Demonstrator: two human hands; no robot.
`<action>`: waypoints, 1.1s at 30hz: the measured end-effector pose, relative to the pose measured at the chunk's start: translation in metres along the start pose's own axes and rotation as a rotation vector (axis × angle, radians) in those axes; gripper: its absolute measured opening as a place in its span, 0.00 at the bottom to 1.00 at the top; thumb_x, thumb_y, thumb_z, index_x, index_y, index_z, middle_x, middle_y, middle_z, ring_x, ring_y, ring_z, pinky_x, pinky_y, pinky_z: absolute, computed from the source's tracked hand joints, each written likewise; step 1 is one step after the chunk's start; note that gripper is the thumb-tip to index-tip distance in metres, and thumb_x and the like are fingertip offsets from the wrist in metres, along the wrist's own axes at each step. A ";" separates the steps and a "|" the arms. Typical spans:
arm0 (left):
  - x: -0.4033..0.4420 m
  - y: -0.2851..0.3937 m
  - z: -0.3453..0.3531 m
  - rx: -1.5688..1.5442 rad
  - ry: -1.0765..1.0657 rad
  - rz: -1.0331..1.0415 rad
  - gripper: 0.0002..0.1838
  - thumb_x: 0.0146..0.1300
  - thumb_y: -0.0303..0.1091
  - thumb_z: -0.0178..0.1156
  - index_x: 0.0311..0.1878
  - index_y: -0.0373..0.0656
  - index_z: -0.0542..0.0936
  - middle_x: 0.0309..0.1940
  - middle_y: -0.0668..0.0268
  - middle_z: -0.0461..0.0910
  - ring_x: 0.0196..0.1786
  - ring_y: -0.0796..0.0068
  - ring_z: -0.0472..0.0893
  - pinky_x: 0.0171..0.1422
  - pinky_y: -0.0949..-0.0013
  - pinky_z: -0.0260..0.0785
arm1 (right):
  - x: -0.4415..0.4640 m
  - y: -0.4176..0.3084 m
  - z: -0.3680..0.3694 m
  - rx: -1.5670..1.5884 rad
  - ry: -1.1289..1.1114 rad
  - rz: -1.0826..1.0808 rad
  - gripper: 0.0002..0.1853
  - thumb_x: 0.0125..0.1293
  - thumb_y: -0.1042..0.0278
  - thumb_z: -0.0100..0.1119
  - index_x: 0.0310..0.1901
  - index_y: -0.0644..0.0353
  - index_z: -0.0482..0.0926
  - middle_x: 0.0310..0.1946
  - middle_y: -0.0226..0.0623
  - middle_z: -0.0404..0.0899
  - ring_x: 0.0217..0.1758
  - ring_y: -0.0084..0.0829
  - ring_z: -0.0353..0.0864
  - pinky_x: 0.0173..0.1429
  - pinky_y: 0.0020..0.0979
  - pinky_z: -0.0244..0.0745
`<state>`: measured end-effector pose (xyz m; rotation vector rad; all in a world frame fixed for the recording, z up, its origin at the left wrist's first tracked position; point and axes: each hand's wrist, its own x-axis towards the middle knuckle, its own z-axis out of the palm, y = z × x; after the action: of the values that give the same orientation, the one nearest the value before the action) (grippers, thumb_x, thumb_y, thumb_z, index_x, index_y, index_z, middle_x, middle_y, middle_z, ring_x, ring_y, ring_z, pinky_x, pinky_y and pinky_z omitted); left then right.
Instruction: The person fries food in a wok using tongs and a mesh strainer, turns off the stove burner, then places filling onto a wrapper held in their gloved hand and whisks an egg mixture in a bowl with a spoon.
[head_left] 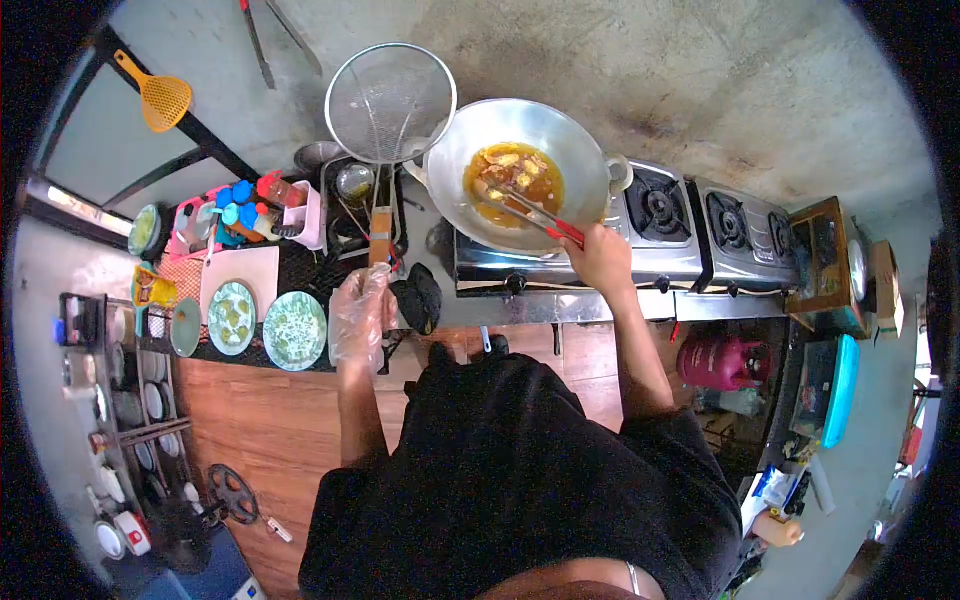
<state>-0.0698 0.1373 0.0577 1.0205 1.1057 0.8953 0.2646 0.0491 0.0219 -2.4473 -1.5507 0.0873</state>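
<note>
Wok (pixel 590 150), metal, two-handled, upper centre of the frame, on the stove (pixel 645 262): contains amber oil (pixel 548 197) and golden-brown pieces (pixel 505 160).
Tongs (pixel 530 210), red-handled: right hand (pixel 603 257) clamped round the grips, tips in the oil; whether they pinch a piece, cannot tell.
Strainer (pixel 390 100), round mesh, upper centre-left: wooden handle (pixel 380 238) clasped by the left hand (pixel 358 305), in clear plastic glove.
Plates, left of centre: left plate (pixel 213 325), several roundish pale pieces; right plate (pixel 275 357), whitish, speckled contents.
Pink caddy (pixel 314 232), upper left: red-topped container (pixel 285 192) beside it.
</note>
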 end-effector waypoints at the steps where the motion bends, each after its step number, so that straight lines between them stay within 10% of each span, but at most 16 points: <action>1: -0.002 -0.003 0.006 0.004 0.005 -0.002 0.13 0.69 0.41 0.61 0.35 0.41 0.76 0.15 0.72 0.69 0.16 0.83 0.66 0.20 0.77 0.60 | 0.001 -0.003 -0.006 0.013 0.009 -0.010 0.15 0.61 0.49 0.64 0.42 0.49 0.87 0.28 0.46 0.84 0.33 0.49 0.85 0.37 0.47 0.79; 12: -0.013 -0.012 0.063 0.050 0.008 -0.130 0.12 0.69 0.40 0.61 0.41 0.40 0.78 0.18 0.74 0.71 0.19 0.84 0.69 0.21 0.78 0.63 | -0.005 0.067 -0.069 0.366 0.101 -0.016 0.12 0.60 0.61 0.67 0.43 0.53 0.87 0.30 0.49 0.83 0.33 0.47 0.84 0.36 0.39 0.77; 18: -0.013 -0.024 0.085 0.095 -0.057 -0.168 0.11 0.70 0.39 0.59 0.34 0.42 0.76 0.17 0.72 0.72 0.17 0.85 0.67 0.21 0.77 0.59 | -0.004 0.087 -0.112 0.554 0.178 -0.046 0.13 0.62 0.65 0.66 0.45 0.63 0.85 0.23 0.44 0.80 0.23 0.27 0.75 0.32 0.30 0.71; 24: -0.018 -0.032 0.099 0.095 -0.137 -0.199 0.14 0.69 0.42 0.60 0.31 0.43 0.75 0.16 0.71 0.72 0.16 0.84 0.67 0.21 0.76 0.59 | 0.015 0.057 -0.116 0.337 0.138 -0.062 0.15 0.61 0.57 0.65 0.46 0.54 0.86 0.30 0.49 0.83 0.35 0.50 0.83 0.38 0.42 0.77; 33: -0.021 -0.029 0.094 0.056 -0.031 -0.148 0.11 0.69 0.39 0.60 0.35 0.41 0.78 0.18 0.72 0.72 0.18 0.84 0.69 0.20 0.76 0.59 | 0.012 0.079 -0.119 0.492 0.240 -0.031 0.18 0.62 0.59 0.66 0.49 0.60 0.83 0.28 0.50 0.82 0.29 0.42 0.83 0.36 0.37 0.75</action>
<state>0.0191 0.0907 0.0481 0.9816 1.1695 0.7313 0.3606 0.0071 0.1194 -1.9703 -1.2808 0.1440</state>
